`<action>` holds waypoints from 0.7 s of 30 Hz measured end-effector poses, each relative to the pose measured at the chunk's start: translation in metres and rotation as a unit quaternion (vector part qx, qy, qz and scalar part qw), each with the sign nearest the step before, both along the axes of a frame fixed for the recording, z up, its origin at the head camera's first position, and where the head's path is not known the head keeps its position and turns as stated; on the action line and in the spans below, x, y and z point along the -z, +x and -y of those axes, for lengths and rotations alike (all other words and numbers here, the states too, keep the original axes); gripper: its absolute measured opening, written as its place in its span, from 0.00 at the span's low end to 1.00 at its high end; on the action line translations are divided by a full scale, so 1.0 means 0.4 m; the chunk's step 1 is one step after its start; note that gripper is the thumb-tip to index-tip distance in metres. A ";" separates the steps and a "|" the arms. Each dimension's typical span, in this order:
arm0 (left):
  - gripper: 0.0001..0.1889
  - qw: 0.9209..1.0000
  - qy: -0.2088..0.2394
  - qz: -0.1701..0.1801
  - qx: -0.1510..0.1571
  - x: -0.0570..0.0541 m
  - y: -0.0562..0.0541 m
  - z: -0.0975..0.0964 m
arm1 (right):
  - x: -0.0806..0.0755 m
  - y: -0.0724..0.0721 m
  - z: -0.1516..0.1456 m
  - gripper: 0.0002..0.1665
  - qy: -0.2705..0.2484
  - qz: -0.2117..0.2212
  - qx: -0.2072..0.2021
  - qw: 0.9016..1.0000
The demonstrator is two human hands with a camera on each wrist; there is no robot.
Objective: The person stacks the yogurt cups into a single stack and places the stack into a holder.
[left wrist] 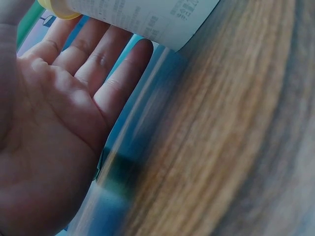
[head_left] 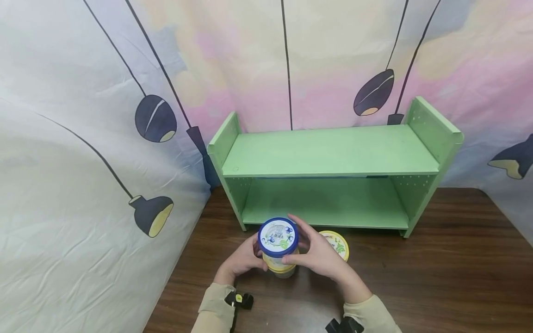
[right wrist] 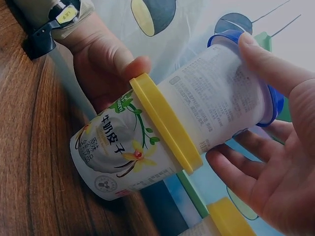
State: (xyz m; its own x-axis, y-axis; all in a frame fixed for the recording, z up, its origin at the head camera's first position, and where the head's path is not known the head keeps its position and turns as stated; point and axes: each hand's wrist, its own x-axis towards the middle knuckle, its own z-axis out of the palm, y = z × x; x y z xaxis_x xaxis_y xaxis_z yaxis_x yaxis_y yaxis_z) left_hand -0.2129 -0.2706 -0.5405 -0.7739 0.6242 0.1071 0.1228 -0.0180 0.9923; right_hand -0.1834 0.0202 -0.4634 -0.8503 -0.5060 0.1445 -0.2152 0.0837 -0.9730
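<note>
Two paper tubs are stacked in front of the shelf. The upper one, a blue-lidded tub [head_left: 277, 237], is held by my right hand [head_left: 319, 253], thumb on the near side and fingers on the far side, in the right wrist view near its blue lid. Under it stands a yellow-lidded tub [right wrist: 120, 152] with a printed flower and dark lettering, upright on the table. My left hand [head_left: 242, 258] is round the lower tub, its thumb at the yellow lid and its fingers behind, as the left wrist view shows.
Another yellow-lidded tub [head_left: 339, 243] stands just right of the stack, partly behind my right hand. A green two-tier shelf [head_left: 333, 150] stands at the back of the brown wooden table [head_left: 416, 268]. Printed cloth [head_left: 75, 185] hangs behind and along the left side.
</note>
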 end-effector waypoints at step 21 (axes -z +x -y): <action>0.55 1.000 0.000 -0.010 -0.007 -0.006 0.006 -0.002 | -0.022 -0.010 -0.050 0.63 0.006 -0.020 -0.025 0.999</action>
State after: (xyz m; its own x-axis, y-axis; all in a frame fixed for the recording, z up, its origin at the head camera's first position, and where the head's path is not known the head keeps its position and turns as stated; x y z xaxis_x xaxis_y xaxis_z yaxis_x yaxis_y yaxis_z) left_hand -0.2107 -0.2699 -0.5383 -0.7803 0.6133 0.1225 0.1423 -0.0166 0.9897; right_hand -0.1874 0.0402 -0.4547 -0.8172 -0.5501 0.1717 -0.2579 0.0827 -0.9626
